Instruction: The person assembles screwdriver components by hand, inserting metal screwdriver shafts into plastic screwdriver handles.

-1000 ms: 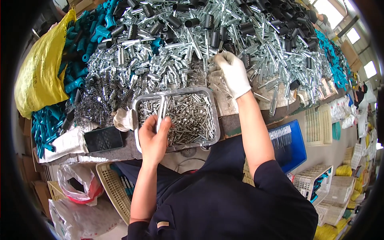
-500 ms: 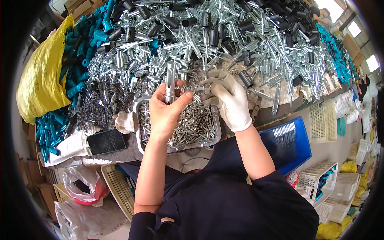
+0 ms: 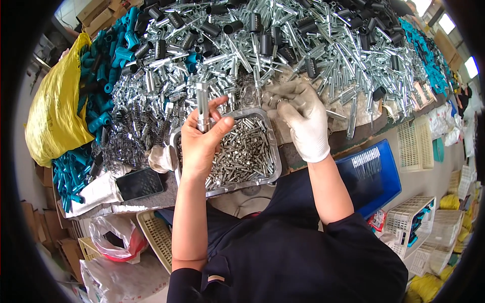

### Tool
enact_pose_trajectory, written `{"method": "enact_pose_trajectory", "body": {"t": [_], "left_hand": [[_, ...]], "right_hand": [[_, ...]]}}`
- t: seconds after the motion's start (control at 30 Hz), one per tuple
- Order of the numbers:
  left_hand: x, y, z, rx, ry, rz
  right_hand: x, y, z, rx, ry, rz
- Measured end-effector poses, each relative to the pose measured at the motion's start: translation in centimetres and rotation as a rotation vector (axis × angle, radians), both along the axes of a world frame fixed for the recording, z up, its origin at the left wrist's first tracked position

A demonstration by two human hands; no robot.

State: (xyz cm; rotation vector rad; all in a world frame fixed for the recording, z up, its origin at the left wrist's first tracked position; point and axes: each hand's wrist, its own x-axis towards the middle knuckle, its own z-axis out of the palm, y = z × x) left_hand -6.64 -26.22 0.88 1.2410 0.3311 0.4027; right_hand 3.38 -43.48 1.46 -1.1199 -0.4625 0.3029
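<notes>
My left hand (image 3: 198,151), bare, is closed round a silver metal tube (image 3: 202,105) with a long slot in its side. The tube stands nearly upright above the left rim of a shallow tray (image 3: 276,164). Small metal pins (image 3: 242,154) fill that tray. My right hand (image 3: 308,126) wears a white glove with darkened fingertips and hovers just beyond the tray's right rim. Its fingers are curled in, with something small and thin at the tips that I cannot make out. Loose wire springs (image 3: 248,93) lie on the bench between the two hands.
Heaped metal rods (image 3: 333,65) and black sleeves (image 3: 266,44) cover the far bench. Teal parts (image 3: 103,65) and a yellow sack (image 3: 55,108) are on the left. A phone (image 3: 140,184) lies near the front edge. Below right is a blue bin (image 3: 374,177).
My hands have drawn apart: the left moved left with the tube, the right moved slightly right. The rings seen between them before no longer show there.
</notes>
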Motion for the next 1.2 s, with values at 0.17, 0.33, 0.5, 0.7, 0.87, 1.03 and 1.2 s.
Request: {"method": "enact_pose_trajectory", "body": {"t": [0.17,0.33,0.5,0.7,0.87,1.03,1.2], "left_hand": [[0.6,-2.0,0.8,0.272,-0.116,0.027],[-0.1,-1.5,0.8,0.321,0.134,0.042],[-0.3,-0.7,1.8,-0.156,0.048,-0.145],[-0.6,-1.3,2.2,0.355,0.040,-0.034],[-0.8,-0.8,2.8,0.241,0.083,-0.063],[-0.5,-0.5,1.8,0.084,0.110,-0.045],[-0.1,-1.0,2.0,0.327,0.098,-0.019]], "right_hand": [[-1.5,0.5,0.0,-0.006,0.219,0.178],[-1.3,0.1,-0.1,-0.105,0.051,0.111],[-1.9,0.3,-1.8,-0.200,-0.484,-0.099],[-1.4,0.0,-1.3,-0.036,0.550,0.658],[-1.9,0.8,-1.7,-0.036,0.494,0.445],[-2.0,1.1,-2.0,-0.268,-0.404,0.061],[-1.3,0.4,-1.5,-0.102,0.763,0.601]]}}
